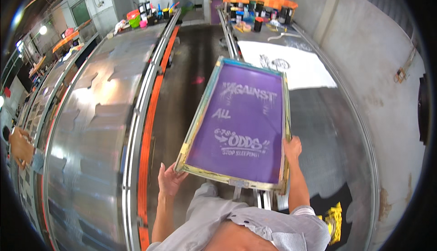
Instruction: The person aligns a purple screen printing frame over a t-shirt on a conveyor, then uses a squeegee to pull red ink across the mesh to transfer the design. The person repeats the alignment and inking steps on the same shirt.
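Observation:
A screen printing frame is held up in front of my body, tilted, over the aisle and the edge of the right-hand table. Its mesh is purple with pale stencilled lettering, and its wooden border carries yellow and teal smears. My right hand is closed round the right side of the frame. At the lower left corner my left hand grips the border, its fingertips hidden under the frame and the thumb standing up outside it.
A long printing table with dark pieces runs along the left, edged by an orange rail. On the right table lie a white printed sheet and dark fabric with yellow print. Ink containers crowd its far end. Another person bends at far left.

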A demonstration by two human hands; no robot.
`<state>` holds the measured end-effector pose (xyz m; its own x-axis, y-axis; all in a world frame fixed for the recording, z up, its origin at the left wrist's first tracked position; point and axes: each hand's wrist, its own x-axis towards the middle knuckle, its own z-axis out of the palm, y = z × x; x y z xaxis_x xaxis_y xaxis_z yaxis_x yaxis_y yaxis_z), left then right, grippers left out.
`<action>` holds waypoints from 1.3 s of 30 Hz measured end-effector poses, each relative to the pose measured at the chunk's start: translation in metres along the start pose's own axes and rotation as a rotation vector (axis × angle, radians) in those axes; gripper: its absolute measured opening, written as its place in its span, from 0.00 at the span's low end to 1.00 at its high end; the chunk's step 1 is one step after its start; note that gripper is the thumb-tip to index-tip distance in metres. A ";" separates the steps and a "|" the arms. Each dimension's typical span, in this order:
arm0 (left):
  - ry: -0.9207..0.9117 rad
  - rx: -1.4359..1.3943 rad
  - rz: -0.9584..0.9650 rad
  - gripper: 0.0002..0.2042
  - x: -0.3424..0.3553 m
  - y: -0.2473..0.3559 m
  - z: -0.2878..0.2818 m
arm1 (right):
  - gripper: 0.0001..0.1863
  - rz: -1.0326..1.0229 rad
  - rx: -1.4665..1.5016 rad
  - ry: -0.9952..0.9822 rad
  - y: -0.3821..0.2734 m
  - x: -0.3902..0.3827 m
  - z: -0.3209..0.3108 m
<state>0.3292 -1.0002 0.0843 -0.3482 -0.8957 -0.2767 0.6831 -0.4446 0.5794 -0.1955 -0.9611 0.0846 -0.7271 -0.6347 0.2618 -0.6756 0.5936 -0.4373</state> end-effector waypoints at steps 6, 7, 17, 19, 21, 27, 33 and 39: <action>-0.030 0.028 -0.110 0.36 0.236 0.051 0.061 | 0.22 0.287 -0.114 0.054 -0.017 0.098 0.059; -0.060 -0.007 -0.143 0.36 0.278 0.054 0.061 | 0.23 0.351 -0.124 0.050 -0.026 0.109 0.064; -0.227 0.289 -0.368 0.30 0.752 0.024 0.199 | 0.24 0.857 -0.120 0.240 -0.069 0.305 0.185; -0.287 0.351 -0.416 0.34 0.815 0.010 0.214 | 0.24 0.867 -0.178 0.298 -0.068 0.321 0.209; -0.274 0.424 -0.497 0.27 0.859 0.006 0.227 | 0.25 0.893 -0.220 0.325 -0.070 0.342 0.227; -0.214 0.602 -0.770 0.26 0.969 -0.015 0.249 | 0.24 0.943 -0.300 0.399 -0.086 0.376 0.262; -0.532 0.782 -1.284 0.27 1.073 0.004 0.242 | 0.23 1.086 -0.540 0.320 -0.110 0.400 0.258; -0.849 1.138 -1.100 0.22 1.201 0.043 0.308 | 0.15 0.969 -0.391 0.216 -0.228 0.582 0.292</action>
<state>-0.2575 -2.0914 0.0134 -0.7422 0.1878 -0.6433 -0.6701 -0.2161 0.7101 -0.4290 -1.6099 0.0849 -0.9557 0.2713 0.1141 0.2378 0.9402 -0.2438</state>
